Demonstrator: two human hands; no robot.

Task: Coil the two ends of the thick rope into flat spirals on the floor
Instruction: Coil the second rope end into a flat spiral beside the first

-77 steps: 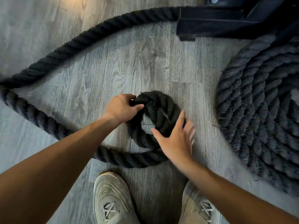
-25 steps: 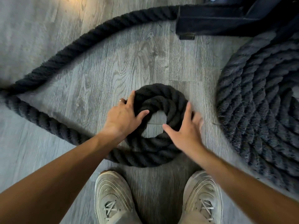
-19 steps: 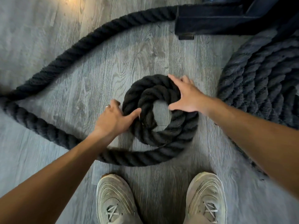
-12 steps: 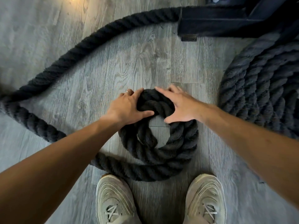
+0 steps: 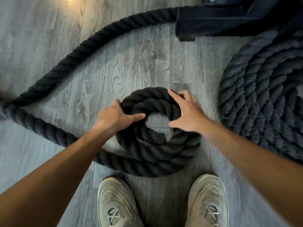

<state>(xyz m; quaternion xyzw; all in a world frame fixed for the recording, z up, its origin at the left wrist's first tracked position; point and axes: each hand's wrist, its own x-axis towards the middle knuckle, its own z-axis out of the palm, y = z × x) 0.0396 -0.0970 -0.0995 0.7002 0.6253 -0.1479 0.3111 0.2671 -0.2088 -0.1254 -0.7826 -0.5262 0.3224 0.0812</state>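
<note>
Two bare hands shaping a small coil of thick black rope on a grey wood-look floor, seen from above w/ the person's shoes at the bottom.

The left hand (image 5: pixel 113 117) clamps the coil's left side, thumb reaching into the open centre and fingers curled round the outside; probably to pin the turns so they don't spring apart. The right hand (image 5: pixel 185 114) lies spread over the top-right of the small spiral (image 5: pixel 157 141), fingers along the outer turn, thumb toward the hole, likely steering the next wrap flat vs. stacked. About two turns laid; the cut rope end sits inside, near the centre. Loose rope (image 5: pixel 65 63) runs off left, then loops back up toward a dark frame base (image 5: pixel 213 22) — plenty left to wind. A finished large spiral (image 5: pixel 262 95) lies just right. Shoes (image 5: pixel 117 200) stand just below the coil.
</note>
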